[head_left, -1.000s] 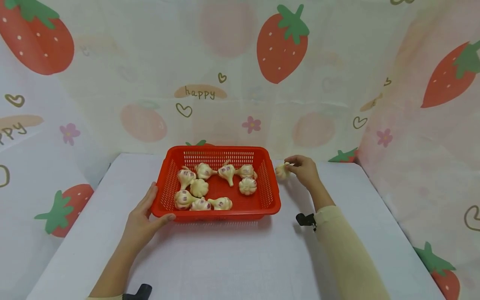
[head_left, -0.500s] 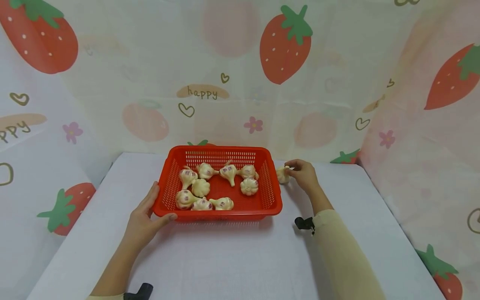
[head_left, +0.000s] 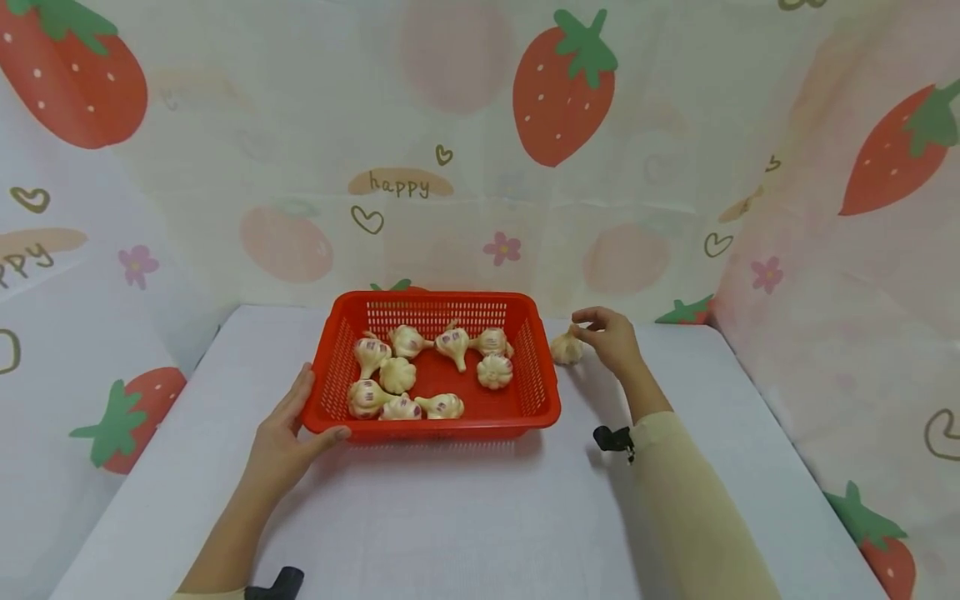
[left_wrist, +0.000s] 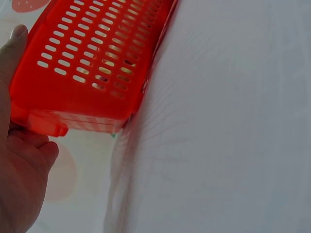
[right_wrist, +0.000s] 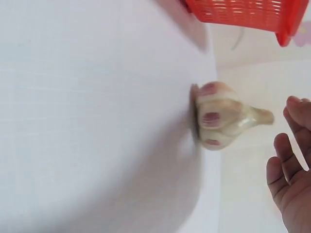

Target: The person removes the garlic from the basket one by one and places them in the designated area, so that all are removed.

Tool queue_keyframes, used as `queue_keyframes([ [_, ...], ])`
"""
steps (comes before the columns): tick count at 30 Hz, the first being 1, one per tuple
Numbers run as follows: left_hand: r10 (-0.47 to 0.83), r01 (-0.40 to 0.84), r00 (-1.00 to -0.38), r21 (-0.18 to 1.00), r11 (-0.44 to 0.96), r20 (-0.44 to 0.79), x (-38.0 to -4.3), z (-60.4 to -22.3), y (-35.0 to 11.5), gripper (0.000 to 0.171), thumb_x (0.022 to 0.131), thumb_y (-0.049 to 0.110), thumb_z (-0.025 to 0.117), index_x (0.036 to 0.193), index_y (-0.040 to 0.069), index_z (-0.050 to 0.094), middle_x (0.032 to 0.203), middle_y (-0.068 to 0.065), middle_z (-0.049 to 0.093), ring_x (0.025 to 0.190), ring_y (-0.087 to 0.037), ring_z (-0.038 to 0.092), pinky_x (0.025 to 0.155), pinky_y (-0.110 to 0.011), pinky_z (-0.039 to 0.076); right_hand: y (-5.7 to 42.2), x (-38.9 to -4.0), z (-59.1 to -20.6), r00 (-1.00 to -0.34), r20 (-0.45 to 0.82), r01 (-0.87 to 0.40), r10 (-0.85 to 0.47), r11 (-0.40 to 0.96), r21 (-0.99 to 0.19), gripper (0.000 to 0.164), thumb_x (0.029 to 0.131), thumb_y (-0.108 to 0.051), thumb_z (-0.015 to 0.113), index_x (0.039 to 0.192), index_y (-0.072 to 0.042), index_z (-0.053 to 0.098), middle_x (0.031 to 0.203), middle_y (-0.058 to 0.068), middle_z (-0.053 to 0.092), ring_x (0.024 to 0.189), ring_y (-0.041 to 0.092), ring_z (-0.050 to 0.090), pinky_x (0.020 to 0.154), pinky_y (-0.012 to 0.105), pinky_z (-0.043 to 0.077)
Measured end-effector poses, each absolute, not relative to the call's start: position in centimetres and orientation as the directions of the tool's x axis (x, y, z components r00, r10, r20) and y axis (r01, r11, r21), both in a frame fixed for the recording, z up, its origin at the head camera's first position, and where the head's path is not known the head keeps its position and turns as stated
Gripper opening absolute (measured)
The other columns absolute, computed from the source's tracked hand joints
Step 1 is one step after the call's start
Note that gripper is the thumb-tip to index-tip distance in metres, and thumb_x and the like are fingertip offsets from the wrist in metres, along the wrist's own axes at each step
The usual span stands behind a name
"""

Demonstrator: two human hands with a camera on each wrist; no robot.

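Observation:
A red plastic basket [head_left: 457, 430] with slotted walls holds several garlic bulbs, some with purple patches. My left hand [head_left: 283, 437] grips its near left corner, thumb along the front rim and fingers against the left side. In the left wrist view, fingers [left_wrist: 41, 145] curl beneath the basket's rim. To the right of the basket, a single garlic bulb [right_wrist: 218, 116] stands upright on the table, stem up. My right hand [head_left: 611, 343] is just above it, fingers loosely bent; the right wrist view shows a gap between the fingertips and the stem.
The white-covered table [head_left: 450, 517] stretches in front of the basket and to both sides. Behind it and at the sides hangs a strawberry-print cloth [head_left: 480, 208]. A black wrist mount [head_left: 613, 439] sits by the right sleeve.
The garlic bulb in my right hand came down from a tilt to standing on the table, and the fingers let go and rose slightly. My left hand and the basket stayed put.

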State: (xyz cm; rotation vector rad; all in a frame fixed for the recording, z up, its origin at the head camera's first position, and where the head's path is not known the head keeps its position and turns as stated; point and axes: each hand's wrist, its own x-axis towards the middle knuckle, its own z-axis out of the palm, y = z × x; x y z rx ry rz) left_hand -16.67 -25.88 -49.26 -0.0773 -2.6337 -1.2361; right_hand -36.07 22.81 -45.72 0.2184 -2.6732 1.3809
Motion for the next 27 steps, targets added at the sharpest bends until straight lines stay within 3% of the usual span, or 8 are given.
queue_keyframes([
  [8, -0.045, 0.157, -0.969, 0.749, 0.644, 0.242, -16.8, -49.3, -25.8, 0.105, 0.086, 0.046, 0.081, 0.165, 0.021, 0.016, 0.171, -0.002, 0.019, 0.156, -0.032, 0.023, 0.109, -0.056, 0.041, 22.9, -35.8, -43.0, -0.964, 0.24, -0.261, -0.113, 0.563, -0.784, 0.025, 0.095, -0.014, 0.074, 0.119, -0.009, 0.072, 0.113, 0.014, 0.073, 0.103, 0.028, 0.063, 0.081, 0.034, 0.052],
  [19, -0.052, 0.153, -0.969, 0.75, 0.643, 0.242, -16.6, -49.6, -25.8, 0.105, 0.086, 0.045, 0.081, 0.165, 0.021, 0.015, 0.171, -0.004, 0.019, 0.156, -0.034, 0.024, 0.109, -0.058, 0.041, 20.6, -35.4, -37.3, -0.924, 0.304, -0.382, -0.232, 0.562, -0.734, 0.027, 0.094, -0.016, 0.076, 0.12, -0.009, 0.072, 0.12, 0.013, 0.073, 0.108, 0.024, 0.062, 0.091, 0.036, 0.052],
  [27, -0.051, 0.153, -0.969, 0.754, 0.639, 0.24, -16.7, -49.6, -26.0, 0.105, 0.086, 0.047, 0.081, 0.165, 0.022, 0.015, 0.171, -0.002, 0.019, 0.157, -0.033, 0.023, 0.11, -0.057, 0.041, 17.5, -34.7, -34.8, -0.914, 0.292, -0.402, -0.281, 0.533, -0.745, 0.027, 0.094, -0.015, 0.076, 0.12, -0.012, 0.074, 0.121, 0.009, 0.073, 0.109, 0.022, 0.062, 0.087, 0.036, 0.056],
])
